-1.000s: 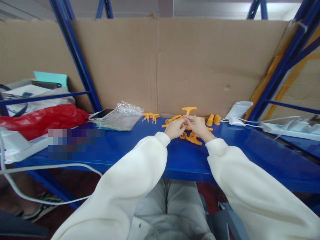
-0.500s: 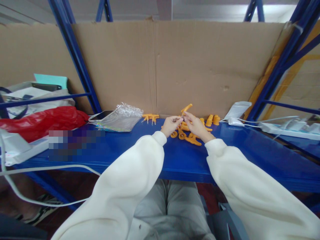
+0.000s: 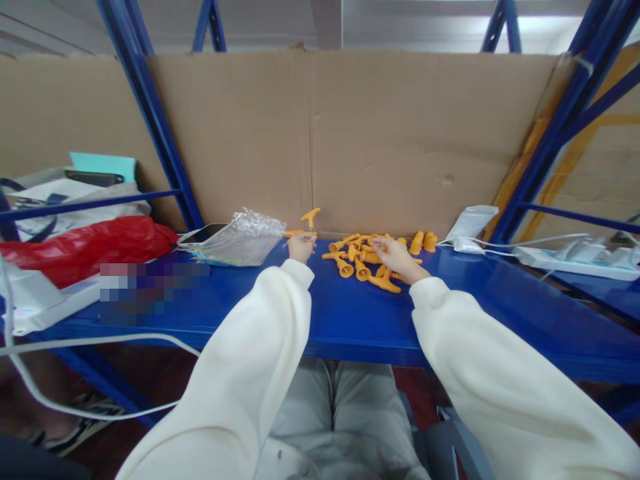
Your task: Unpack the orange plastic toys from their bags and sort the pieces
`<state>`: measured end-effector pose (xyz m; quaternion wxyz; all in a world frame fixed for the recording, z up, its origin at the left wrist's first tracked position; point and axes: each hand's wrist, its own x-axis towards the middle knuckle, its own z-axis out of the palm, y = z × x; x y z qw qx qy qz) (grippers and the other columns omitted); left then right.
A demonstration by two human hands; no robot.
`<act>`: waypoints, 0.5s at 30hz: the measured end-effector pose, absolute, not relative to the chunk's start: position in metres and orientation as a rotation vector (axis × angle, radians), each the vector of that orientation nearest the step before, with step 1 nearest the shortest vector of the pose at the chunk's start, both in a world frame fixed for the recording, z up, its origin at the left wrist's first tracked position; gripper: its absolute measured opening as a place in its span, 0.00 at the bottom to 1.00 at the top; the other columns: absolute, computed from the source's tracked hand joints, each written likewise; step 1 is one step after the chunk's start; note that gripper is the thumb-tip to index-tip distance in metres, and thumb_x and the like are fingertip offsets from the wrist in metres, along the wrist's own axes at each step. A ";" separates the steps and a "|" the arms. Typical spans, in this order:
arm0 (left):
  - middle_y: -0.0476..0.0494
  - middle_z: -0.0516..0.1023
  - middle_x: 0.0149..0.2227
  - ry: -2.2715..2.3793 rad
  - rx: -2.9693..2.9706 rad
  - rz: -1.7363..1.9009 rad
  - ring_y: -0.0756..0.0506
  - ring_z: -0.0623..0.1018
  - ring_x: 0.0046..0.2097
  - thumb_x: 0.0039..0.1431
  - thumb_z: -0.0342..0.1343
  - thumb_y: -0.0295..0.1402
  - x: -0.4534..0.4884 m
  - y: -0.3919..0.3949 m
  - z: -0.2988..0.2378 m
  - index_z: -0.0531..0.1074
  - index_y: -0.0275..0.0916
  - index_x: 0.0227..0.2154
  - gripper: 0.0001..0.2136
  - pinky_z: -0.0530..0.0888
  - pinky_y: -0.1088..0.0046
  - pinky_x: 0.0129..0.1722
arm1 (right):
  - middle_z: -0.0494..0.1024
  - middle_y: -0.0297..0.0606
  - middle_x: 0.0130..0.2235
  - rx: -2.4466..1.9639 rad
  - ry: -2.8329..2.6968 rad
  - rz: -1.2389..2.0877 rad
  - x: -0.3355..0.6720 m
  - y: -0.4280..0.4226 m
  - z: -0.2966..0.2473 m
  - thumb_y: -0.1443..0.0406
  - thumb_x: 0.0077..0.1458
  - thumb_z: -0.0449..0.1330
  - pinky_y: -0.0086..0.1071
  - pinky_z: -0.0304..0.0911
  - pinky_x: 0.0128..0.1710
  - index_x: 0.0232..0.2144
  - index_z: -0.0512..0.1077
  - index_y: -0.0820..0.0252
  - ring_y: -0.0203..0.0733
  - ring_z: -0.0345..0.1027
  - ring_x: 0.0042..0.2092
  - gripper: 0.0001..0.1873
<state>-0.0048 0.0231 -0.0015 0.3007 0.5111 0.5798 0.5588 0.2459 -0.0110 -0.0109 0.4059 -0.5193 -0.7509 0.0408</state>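
- Because the fingers of the left hand (image 3: 301, 248) appeared drawn together low on an orange T-shaped handle (image 3: 311, 215), its crossbar rose above the knuckles; gripping it beneath the bar would explain why the top showed so plainly, though the exact pinch was hidden.
- Just beside that hand, partly covered by it, other orange handles (image 3: 294, 233) lay at the back of the blue shelf (image 3: 340, 313), near the cardboard sheet (image 3: 230, 133); they looked set apart from the main heap, probably to form a separate group.
- The right hand (image 3: 393, 257) was bent over the back of the orange heap (image 3: 384, 283), its fingers among the pieces; whether they had closed on one could not be told.
- Within the heap, the flared sleeves (image 3: 363, 271) lay tipped with their mouths toward the person, likely because a narrow body with a wide rim rests more easily on its side.
- Two orange cups (image 3: 416, 243) stood upright side by side, right of the right hand, presumably steady on their bases.
- A clear bag (image 3: 245, 243) lay flat left of the left hand, perhaps put there to leave the middle for handwork.
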 end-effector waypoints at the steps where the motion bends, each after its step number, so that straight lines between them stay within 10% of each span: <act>1: 0.49 0.75 0.22 1.594 1.370 1.450 0.56 0.66 0.18 0.59 0.55 0.25 -0.010 0.026 -0.003 0.74 0.33 0.29 0.05 0.63 0.81 0.18 | 0.80 0.48 0.52 -1.313 -1.897 0.092 0.246 -0.011 -0.011 0.69 0.60 0.55 0.49 0.64 0.60 0.46 0.79 0.61 0.50 0.74 0.54 0.16; 15: 0.51 0.71 0.17 1.755 1.362 1.297 0.55 0.65 0.15 0.58 0.58 0.27 -0.036 0.053 -0.019 0.72 0.35 0.23 0.08 0.60 0.81 0.16 | 0.80 0.47 0.52 -1.320 -1.987 0.125 0.242 -0.014 -0.015 0.67 0.60 0.53 0.50 0.64 0.60 0.48 0.78 0.60 0.48 0.74 0.54 0.18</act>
